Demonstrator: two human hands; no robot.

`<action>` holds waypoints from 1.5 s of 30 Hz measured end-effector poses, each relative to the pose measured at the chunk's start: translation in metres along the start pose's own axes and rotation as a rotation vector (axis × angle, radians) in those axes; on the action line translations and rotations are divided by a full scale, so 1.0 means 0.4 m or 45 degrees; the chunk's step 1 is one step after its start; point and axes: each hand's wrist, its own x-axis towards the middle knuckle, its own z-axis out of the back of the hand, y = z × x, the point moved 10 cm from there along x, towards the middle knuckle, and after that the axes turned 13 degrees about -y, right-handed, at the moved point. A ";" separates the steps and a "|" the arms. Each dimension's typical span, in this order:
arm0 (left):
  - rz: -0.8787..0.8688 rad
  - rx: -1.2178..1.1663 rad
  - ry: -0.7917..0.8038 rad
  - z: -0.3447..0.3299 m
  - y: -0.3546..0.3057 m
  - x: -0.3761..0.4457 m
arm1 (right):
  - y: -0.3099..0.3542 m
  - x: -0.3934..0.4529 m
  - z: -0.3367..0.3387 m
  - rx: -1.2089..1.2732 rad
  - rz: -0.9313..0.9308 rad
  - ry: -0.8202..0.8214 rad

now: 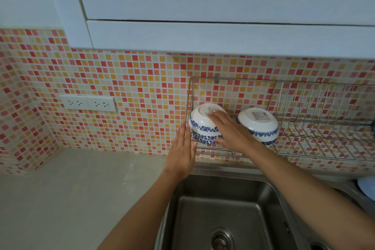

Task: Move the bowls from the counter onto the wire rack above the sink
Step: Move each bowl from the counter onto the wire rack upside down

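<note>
The two round white bowls with blue floral bands, one at the left [204, 128] and one at the right [258, 126], look like glossy glazed ceramic, and they sit on a thin, shiny metal wire rack [324, 107]. The rectangular steel sink [223, 209] has a dull brushed sheen. The grey counter [81, 189] looks matt and stone-like, against a smooth wall of small red, orange and cream mosaic tiles [121, 79].

White bowls [205, 128] with blue floral bands, red-orange-yellow mosaic tiles [121, 87]
</note>
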 end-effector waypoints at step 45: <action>-0.027 0.073 -0.183 -0.028 -0.112 0.179 | -0.316 -0.214 0.050 0.131 -0.822 -0.312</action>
